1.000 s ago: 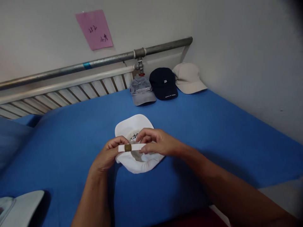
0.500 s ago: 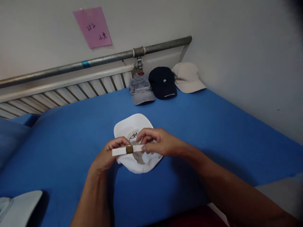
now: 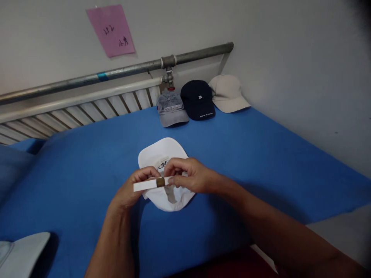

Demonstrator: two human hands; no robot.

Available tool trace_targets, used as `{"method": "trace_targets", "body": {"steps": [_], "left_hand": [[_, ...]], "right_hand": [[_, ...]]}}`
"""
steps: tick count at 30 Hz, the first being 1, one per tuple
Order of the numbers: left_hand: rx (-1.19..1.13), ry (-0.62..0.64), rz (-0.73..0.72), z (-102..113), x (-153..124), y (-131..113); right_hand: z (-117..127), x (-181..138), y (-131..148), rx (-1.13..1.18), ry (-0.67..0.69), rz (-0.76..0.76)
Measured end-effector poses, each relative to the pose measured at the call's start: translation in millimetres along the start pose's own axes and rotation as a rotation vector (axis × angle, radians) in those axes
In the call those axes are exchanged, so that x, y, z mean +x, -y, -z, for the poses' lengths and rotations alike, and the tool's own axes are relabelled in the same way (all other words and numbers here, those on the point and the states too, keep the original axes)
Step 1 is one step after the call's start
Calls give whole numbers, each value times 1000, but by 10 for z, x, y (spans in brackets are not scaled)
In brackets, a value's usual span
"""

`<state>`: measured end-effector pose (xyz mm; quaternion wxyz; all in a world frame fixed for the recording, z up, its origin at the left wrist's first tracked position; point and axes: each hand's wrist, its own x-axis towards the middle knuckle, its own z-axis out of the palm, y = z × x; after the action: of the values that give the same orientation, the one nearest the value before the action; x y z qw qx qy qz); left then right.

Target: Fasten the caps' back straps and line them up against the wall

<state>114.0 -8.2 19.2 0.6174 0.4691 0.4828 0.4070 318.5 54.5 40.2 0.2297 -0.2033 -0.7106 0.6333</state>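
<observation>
A white cap [image 3: 160, 152] lies on the blue sheet [image 3: 87, 154], its back toward me. Both my hands are pinched on its white adjusting strap [image 3: 145, 185], which runs through a brass buckle [image 3: 160, 182]. My left hand [image 3: 130, 191] holds the strap just left of the buckle, with the strap's free end sticking out past its fingers. My right hand [image 3: 189, 178] grips the strap on the buckle's right side, fingers curled over the cap's rear opening.
Three caps sit in a row at the far edge by the wall: grey [image 3: 171, 110], navy [image 3: 198, 100], beige [image 3: 227, 94]. Another pale cap [image 3: 20, 256] shows at the lower left. A metal pipe [image 3: 116, 71] and slatted rail run behind; a pink note [image 3: 110, 30] hangs on the wall.
The strap's free end has slid out further to the left through the buckle. My hands have stayed on the cap.
</observation>
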Motion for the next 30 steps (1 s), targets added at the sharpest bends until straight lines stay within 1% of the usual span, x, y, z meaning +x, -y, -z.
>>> {"method": "trace_targets", "body": {"steps": [4,6,8,10,12,15,17,19,23,27,30], "left_hand": [[4,-10,-12,-11,4,-19],[12,-10,6,-18,6,-29],[20,-17,33,-20,6,-39],[33,-31,42,-10,-1,-43],[39,-35,12,12,-16,-42],[32,51,-13,48,-43,-40],[40,133,20,63,-57,-47],[67,165,45,68,-67,-63],[145,164,53,53,-78,-106],[192,189,76,6,-91,-148],[252,152,74,-32,-105,-167]], "right_hand": [[-13,11,29,-84,-23,-21],[-17,21,38,-169,-33,-60],[-13,32,33,-236,-14,-95],[2,40,16,-238,15,-112],[20,45,-4,-199,43,-132],[30,45,-20,-184,80,-151],[17,40,-23,-200,97,-140],[-7,34,-30,-210,110,-104],[-45,22,-65,-236,102,-34],[-40,22,-105,-237,87,-49],[-26,30,-122,-219,86,-60]]}}
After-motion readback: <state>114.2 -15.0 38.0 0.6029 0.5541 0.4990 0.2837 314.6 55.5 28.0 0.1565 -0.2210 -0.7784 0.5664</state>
